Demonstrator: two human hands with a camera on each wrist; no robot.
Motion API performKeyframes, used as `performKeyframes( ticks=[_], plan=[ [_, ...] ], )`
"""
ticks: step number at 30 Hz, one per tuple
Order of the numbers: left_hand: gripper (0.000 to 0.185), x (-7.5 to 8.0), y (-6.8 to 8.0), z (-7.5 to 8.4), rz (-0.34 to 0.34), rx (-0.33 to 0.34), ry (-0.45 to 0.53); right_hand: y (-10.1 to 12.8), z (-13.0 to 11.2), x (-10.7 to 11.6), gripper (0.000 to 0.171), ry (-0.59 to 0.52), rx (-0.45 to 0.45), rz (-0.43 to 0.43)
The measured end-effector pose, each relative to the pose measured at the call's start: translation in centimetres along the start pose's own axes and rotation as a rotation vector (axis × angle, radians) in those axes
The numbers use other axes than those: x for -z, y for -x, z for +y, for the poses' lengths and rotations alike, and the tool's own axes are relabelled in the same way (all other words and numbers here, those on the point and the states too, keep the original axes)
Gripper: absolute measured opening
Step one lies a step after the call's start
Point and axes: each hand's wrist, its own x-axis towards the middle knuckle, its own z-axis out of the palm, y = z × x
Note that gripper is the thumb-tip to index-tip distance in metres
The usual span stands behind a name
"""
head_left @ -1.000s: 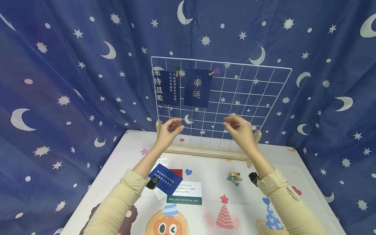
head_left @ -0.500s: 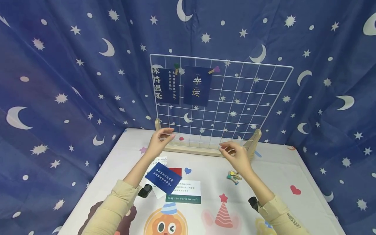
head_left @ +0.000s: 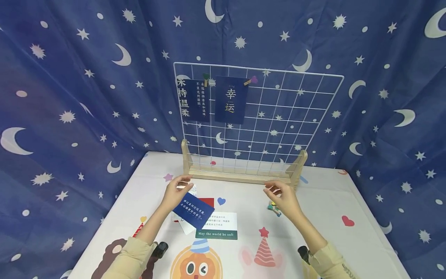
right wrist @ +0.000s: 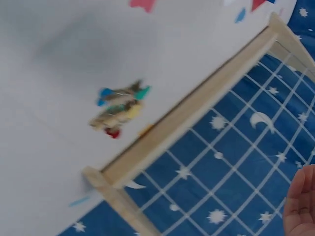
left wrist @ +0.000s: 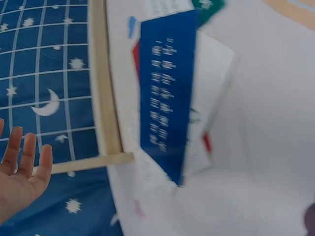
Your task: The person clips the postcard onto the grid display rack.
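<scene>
My left hand (head_left: 180, 185) hovers with relaxed, straight fingers just above a dark blue card (head_left: 193, 210) that tops a small pile of cards on the table. In the left wrist view the left hand (left wrist: 22, 169) is spread and holds nothing, with the blue card (left wrist: 167, 93) beside it. My right hand (head_left: 275, 192) hangs with loosely curled fingers over a little heap of coloured clothespins (head_left: 275, 209) and grips nothing. The clothespins (right wrist: 120, 108) lie near the wooden base (right wrist: 192, 108) in the right wrist view.
A white wire grid (head_left: 278, 116) stands in a wooden base (head_left: 240, 177) at the back of the table. Two blue cards (head_left: 193, 100) (head_left: 230, 100) are clipped to its upper left. A white and green card (head_left: 217, 226) lies in the pile. Star-print blue cloth surrounds the cartoon-print tablecloth (head_left: 313, 232).
Both hands have come down from in front of the grid to just above the table, the left over the card pile and the right over the clothespins.
</scene>
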Motion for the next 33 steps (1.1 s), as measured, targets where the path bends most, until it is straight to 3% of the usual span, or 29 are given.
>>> performKeyframes(
  ticks=[4,14,24,33],
  plan=[
    [0.033,-0.2,0.7,-1.4,0.028,0.016,-0.065,0.9,1.4,-0.3,0.02,0.003,-0.034,-0.027],
    [0.047,-1.0,1.2,-4.0,-0.002,0.057,-0.218,2.3,4.2,-1.3,0.019,0.006,-0.145,-0.119],
    [0.055,-0.3,2.4,-6.4,-0.055,0.1,-0.409,2.0,6.7,-1.0,0.02,0.109,-0.13,-0.219],
    [0.057,0.2,2.7,-7.1,-0.084,0.098,-0.532,2.0,8.6,-0.5,0.022,0.127,-0.15,-0.241]
  ],
)
